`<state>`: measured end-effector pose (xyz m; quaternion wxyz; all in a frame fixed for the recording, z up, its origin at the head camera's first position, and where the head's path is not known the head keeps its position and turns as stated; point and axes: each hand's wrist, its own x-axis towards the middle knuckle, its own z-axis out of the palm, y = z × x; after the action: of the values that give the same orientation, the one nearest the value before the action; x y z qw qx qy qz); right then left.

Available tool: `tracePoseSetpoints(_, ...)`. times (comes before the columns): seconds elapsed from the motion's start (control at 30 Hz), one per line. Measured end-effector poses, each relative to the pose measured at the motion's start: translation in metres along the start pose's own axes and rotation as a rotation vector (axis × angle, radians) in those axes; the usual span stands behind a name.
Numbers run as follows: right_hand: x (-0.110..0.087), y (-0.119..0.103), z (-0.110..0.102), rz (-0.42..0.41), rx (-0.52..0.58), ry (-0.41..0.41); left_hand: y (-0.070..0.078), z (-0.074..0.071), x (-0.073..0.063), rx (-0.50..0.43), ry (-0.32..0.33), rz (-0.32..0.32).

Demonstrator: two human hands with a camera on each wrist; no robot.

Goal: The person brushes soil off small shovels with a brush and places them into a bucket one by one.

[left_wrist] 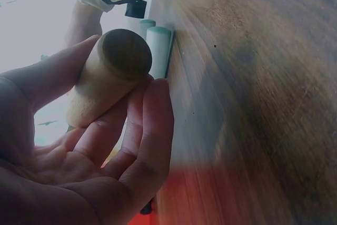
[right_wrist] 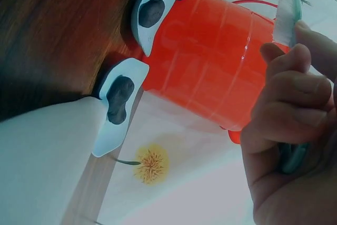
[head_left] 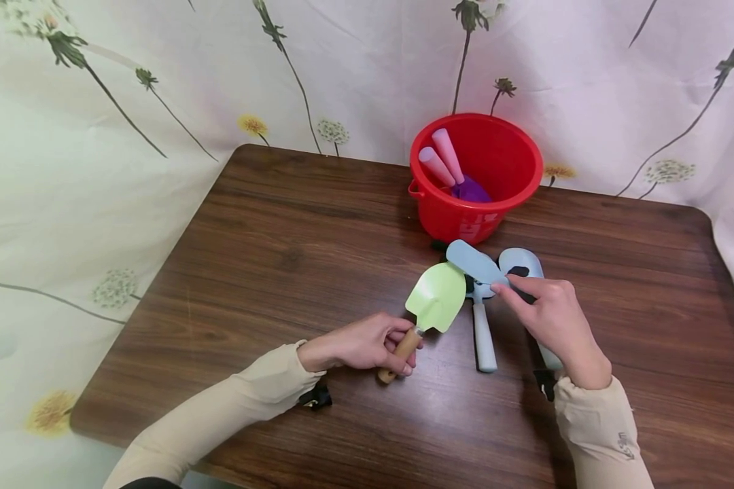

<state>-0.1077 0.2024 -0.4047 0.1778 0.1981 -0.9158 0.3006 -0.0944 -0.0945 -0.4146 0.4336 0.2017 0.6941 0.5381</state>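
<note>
My left hand grips the wooden handle of a light-green trowel, its blade pointing away over the table. In the left wrist view, thumb and fingers wrap the handle's butt end. My right hand pinches a pale-blue flat-bladed tool; a teal part shows against the palm in the right wrist view. Below the held tool lies a pale-blue shovel, partly covered. A second blue shovel lies partly under my right hand. Dark lumps sit in both shovel blades.
A red bucket stands at the table's back, just beyond the shovels. Inside lean tools with pink handles and a purple part. The brown wooden table ends at a flower-printed curtain.
</note>
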Motion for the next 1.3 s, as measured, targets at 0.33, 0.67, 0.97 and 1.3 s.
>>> tracePoseSetpoints(0.33,-0.001,0.001,-0.010,0.075,-0.010,-0.027,-0.001,-0.004,-0.003,0.032,0.002,-0.012)
tracePoseSetpoints(0.67,-0.003,-0.006,-0.004,-0.022,0.122,-0.010,0.000,-0.006,-0.001,0.081,0.046,0.058)
tracePoseSetpoints(0.97,-0.002,-0.021,0.014,-0.222,0.208,-0.206,0.004,-0.004,0.002,0.083,0.055,0.061)
tracePoseSetpoints(1.3,0.003,-0.026,0.014,-0.132,0.123,-0.242,0.006,-0.003,0.000,0.077,0.057,0.055)
